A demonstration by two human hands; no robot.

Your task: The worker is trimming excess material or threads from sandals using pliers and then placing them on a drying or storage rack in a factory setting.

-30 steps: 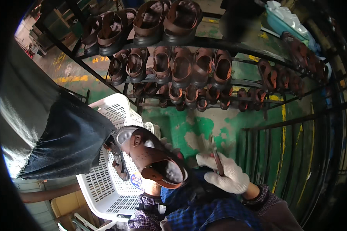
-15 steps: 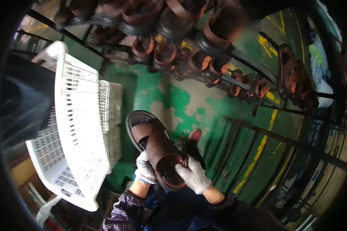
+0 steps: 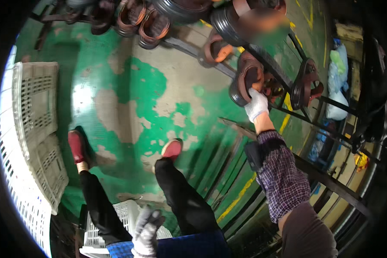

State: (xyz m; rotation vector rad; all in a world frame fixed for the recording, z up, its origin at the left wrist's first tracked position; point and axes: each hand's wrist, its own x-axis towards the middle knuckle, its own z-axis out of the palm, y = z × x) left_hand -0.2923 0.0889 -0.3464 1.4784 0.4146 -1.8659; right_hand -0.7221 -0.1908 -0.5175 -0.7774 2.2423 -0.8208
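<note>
My right hand (image 3: 257,105), in a white knit glove, is stretched out to the right and grips the near end of a brown strapped sandal (image 3: 248,77) with a thick black sole. That sandal is at the rack, among other brown sandals; my fingers partly hide its heel end. Low in front of my body, my left hand (image 3: 145,234), gloved in grey-white, has its fingers pointing up and slightly bent. Nothing shows in it. A dark band with a black block (image 3: 255,156) sits on my right sleeve.
A dark metal rack (image 3: 182,46) bearing several sandals crosses the top. Another brown sandal (image 3: 305,86) stands further right. White plastic baskets (image 3: 36,99) are stacked at left, and a white crate (image 3: 99,228) lies by my legs. Metal bars (image 3: 331,182) run at lower right.
Both hands were together on a sandal before my body, the right also with a thin pointed tool. Now the right reaches to the rack, the left is low, and the view has shifted.
</note>
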